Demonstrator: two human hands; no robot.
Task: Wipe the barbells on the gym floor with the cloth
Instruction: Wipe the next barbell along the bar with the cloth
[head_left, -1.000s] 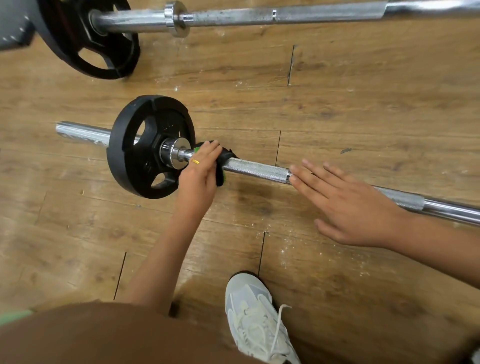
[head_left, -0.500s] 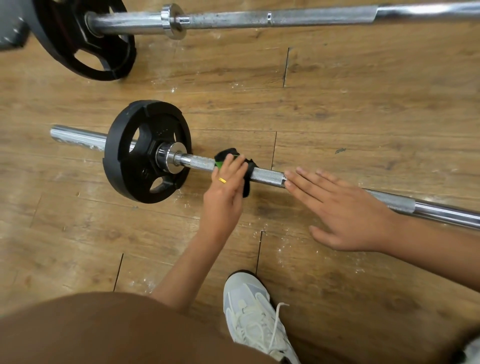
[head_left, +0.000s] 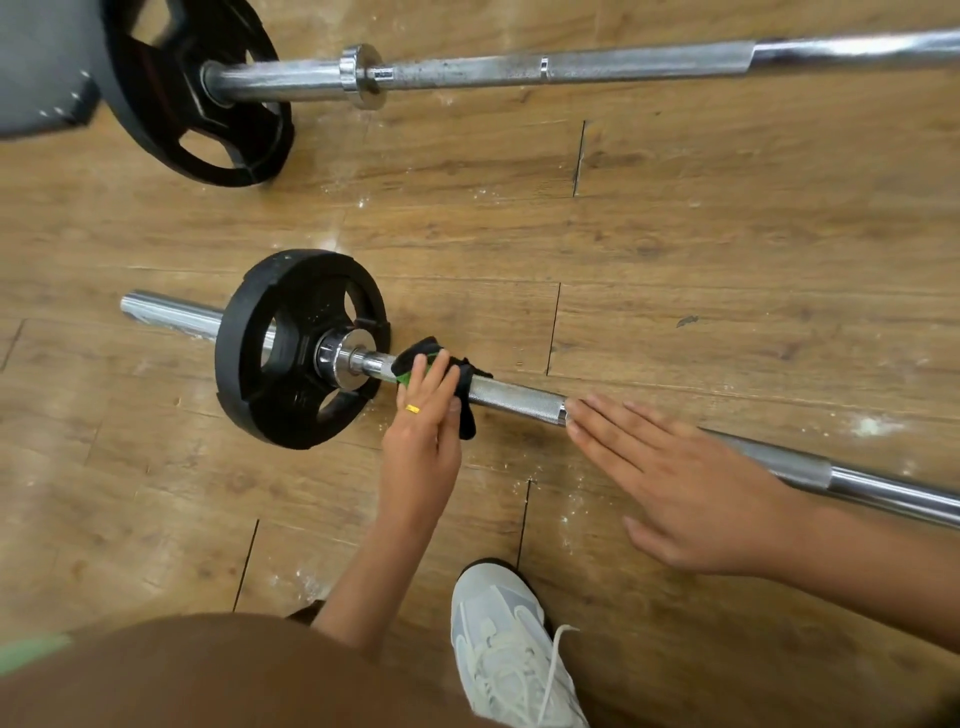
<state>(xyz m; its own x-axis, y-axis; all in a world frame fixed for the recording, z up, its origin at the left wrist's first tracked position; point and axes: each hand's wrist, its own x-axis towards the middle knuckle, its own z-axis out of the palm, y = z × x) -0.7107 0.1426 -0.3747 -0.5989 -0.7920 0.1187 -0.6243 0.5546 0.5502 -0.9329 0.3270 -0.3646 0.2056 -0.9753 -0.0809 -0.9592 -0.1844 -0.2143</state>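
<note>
Left hand (head_left: 423, 431) presses the cloth (head_left: 439, 371) around the near barbell (head_left: 519, 397), just beside its plate (head_left: 291, 348); right hand (head_left: 680, 483) lies flat and unclenched, steadying the bar. Best practice: keep the cloth wrapped, stroke along the knurling. The barbell, chrome and chalk-dusted, lies on the floor (head_left: 727, 234).

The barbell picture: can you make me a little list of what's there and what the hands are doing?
near barbell: lies on the wooden floor, one black plate on it
cloth: black and green, wrapped on the near bar beside the plate
left hand: presses the cloth onto the bar
right hand: flat and open over the bar
far barbell: untouched, with a bigger black plate
shoe: white, on the floor below the hands
</note>
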